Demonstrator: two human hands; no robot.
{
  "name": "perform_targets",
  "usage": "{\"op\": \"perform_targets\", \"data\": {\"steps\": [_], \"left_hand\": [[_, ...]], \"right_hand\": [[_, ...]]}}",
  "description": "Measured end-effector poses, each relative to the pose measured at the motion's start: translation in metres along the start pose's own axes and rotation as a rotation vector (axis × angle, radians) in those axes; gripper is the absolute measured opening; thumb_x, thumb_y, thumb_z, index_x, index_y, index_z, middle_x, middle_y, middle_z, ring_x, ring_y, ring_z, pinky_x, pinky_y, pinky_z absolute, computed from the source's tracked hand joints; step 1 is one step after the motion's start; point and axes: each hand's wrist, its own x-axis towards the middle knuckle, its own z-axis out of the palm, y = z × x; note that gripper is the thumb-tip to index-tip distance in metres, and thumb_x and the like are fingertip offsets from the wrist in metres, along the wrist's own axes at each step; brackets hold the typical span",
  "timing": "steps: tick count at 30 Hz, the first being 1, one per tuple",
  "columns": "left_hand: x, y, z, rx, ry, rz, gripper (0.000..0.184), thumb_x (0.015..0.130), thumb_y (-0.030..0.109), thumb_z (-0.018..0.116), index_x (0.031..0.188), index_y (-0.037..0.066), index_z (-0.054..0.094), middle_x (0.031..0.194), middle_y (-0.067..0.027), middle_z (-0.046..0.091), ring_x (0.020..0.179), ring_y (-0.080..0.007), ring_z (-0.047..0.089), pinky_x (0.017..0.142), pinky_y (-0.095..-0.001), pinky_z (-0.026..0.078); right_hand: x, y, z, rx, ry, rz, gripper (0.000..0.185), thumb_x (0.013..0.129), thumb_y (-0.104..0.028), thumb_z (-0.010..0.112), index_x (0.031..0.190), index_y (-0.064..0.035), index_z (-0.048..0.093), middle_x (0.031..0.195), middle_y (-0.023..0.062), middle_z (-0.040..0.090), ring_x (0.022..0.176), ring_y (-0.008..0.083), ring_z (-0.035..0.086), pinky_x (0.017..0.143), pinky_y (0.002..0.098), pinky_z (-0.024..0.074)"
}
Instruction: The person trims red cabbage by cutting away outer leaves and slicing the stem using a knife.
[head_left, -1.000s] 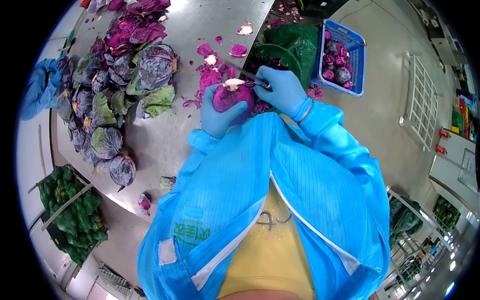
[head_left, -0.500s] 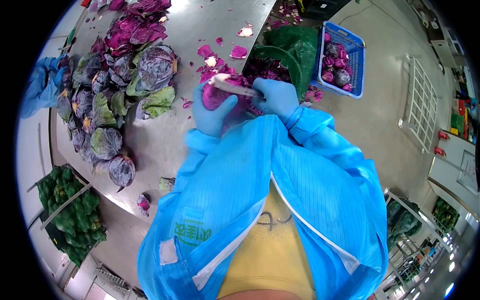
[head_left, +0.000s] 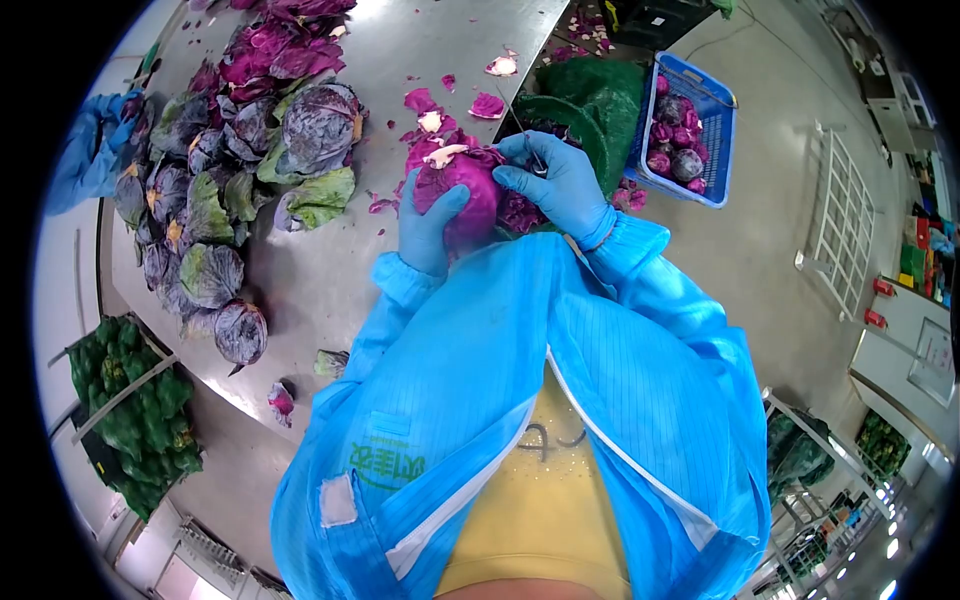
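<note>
A red cabbage (head_left: 468,196) with a pale cut stem end rests in my gloved left hand (head_left: 426,228), whose fingers and thumb wrap its left side. My gloved right hand (head_left: 560,182) is closed around a knife (head_left: 538,160), its thin blade pointing up and away from the cabbage. The thumb and fingertips of that hand are at the cabbage's right edge, by a loose outer leaf. Whether they pinch the leaf is hard to see. Torn purple leaf pieces (head_left: 487,106) lie on the metal table (head_left: 330,290) beyond the cabbage.
Untrimmed cabbages (head_left: 318,128) and purple leaves (head_left: 285,50) are heaped on the table's left. A green sack (head_left: 598,95) with leaf scraps stands off the right edge, beside a blue crate (head_left: 718,130) of trimmed cabbages. A white rack (head_left: 842,220) lies farther right.
The knife blade has swung off the cabbage's top and now points up. My right hand has turned and come to the cabbage's right edge. The left hand still holds the cabbage.
</note>
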Motion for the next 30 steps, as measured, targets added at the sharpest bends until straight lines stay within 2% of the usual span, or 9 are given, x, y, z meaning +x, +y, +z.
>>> {"op": "perform_targets", "data": {"steps": [3,5,8,11,15,17,24,26,30], "left_hand": [[-0.001,0.0,-0.003,0.023,0.003,-0.027,0.047,0.076,0.006,0.068,0.118,0.004,0.049,0.105,-0.0099,0.061,0.094,-0.0198,0.061,0.083,-0.0344,0.051],[0.001,-0.003,-0.007,0.018,0.016,-0.046,0.046,0.076,0.007,0.068,0.118,0.004,0.05,0.105,-0.0096,0.061,0.094,-0.0201,0.061,0.083,-0.0345,0.051],[0.003,-0.001,-0.006,-0.027,0.035,-0.131,0.044,0.078,0.012,0.067,0.118,0.004,0.051,0.106,-0.01,0.061,0.095,-0.0217,0.061,0.084,-0.0354,0.051],[-0.002,0.012,0.003,-0.144,0.03,-0.287,0.043,0.081,0.019,0.065,0.12,0.004,0.051,0.109,-0.0116,0.06,0.097,-0.0238,0.061,0.086,-0.0373,0.051],[-0.002,0.016,-0.002,-0.217,-0.024,-0.437,0.05,0.084,0.028,0.061,0.125,0.003,0.048,0.117,-0.0146,0.058,0.102,-0.0251,0.059,0.09,-0.0403,0.049],[-0.002,0.017,-0.008,-0.197,-0.049,-0.474,0.051,0.084,0.03,0.06,0.126,0.002,0.047,0.118,-0.0146,0.057,0.103,-0.0248,0.059,0.092,-0.0405,0.048],[0.003,0.015,-0.035,-0.434,-0.153,-0.522,0.057,0.087,0.035,0.053,0.13,0.001,0.042,0.128,-0.0172,0.05,0.117,-0.0292,0.051,0.104,-0.0445,0.037],[0.005,0.011,-0.048,-0.626,-0.343,-0.572,0.065,0.084,0.036,0.056,0.135,0.002,0.036,0.134,-0.0172,0.045,0.121,-0.0311,0.046,0.105,-0.0487,0.034],[-0.001,0.013,-0.05,-0.38,-0.407,-0.483,0.081,0.08,0.04,0.061,0.143,0.006,0.024,0.142,-0.0156,0.034,0.128,-0.0344,0.038,0.106,-0.0557,0.03]], "right_hand": [[-0.002,-0.012,-0.002,-0.221,-0.019,-0.055,0.03,0.081,-0.021,0.07,0.104,-0.0028,0.063,0.09,0.0067,0.065,0.078,0.0118,0.059,0.072,0.0261,0.0466],[-0.002,-0.012,-0.001,-0.417,0.012,-0.161,0.031,0.082,-0.027,0.065,0.1,-0.0019,0.063,0.091,0.0152,0.063,0.079,0.0272,0.064,0.071,0.0336,0.0499],[-0.002,-0.006,0.001,-0.418,0.053,-0.162,0.029,0.084,-0.025,0.067,0.102,-0.0027,0.064,0.087,0.0109,0.065,0.077,0.0147,0.06,0.069,0.0276,0.0481],[0.001,-0.004,-0.004,-0.326,0.005,-0.039,0.029,0.083,-0.025,0.065,0.101,-0.0032,0.063,0.09,0.015,0.063,0.079,0.0277,0.064,0.071,0.0343,0.0504],[0.008,-0.021,-0.022,-0.255,-0.038,-0.222,0.032,0.079,-0.018,0.068,0.11,-0.0109,0.064,0.109,0.0095,0.062,0.091,0.0243,0.063,0.079,0.0322,0.0502],[0.01,-0.028,-0.027,-0.23,-0.375,-0.444,0.034,0.077,-0.016,0.069,0.111,-0.0124,0.064,0.115,0.0067,0.059,0.097,0.0234,0.062,0.082,0.0319,0.05],[0.009,-0.023,-0.02,-0.237,-0.465,-0.38,0.034,0.076,-0.004,0.07,0.109,-0.0073,0.065,0.113,0.0061,0.058,0.096,0.0189,0.059,0.081,0.028,0.0494],[0.011,-0.023,-0.018,-0.238,-0.471,-0.386,0.034,0.076,-0.005,0.071,0.109,-0.0075,0.065,0.111,0.006,0.058,0.096,0.0192,0.059,0.081,0.0282,0.0494],[0.019,-0.026,-0.02,-0.348,-0.47,-0.404,0.032,0.076,-0.011,0.07,0.108,-0.0109,0.064,0.114,0.0077,0.059,0.097,0.0235,0.062,0.082,0.0319,0.0515]]}}
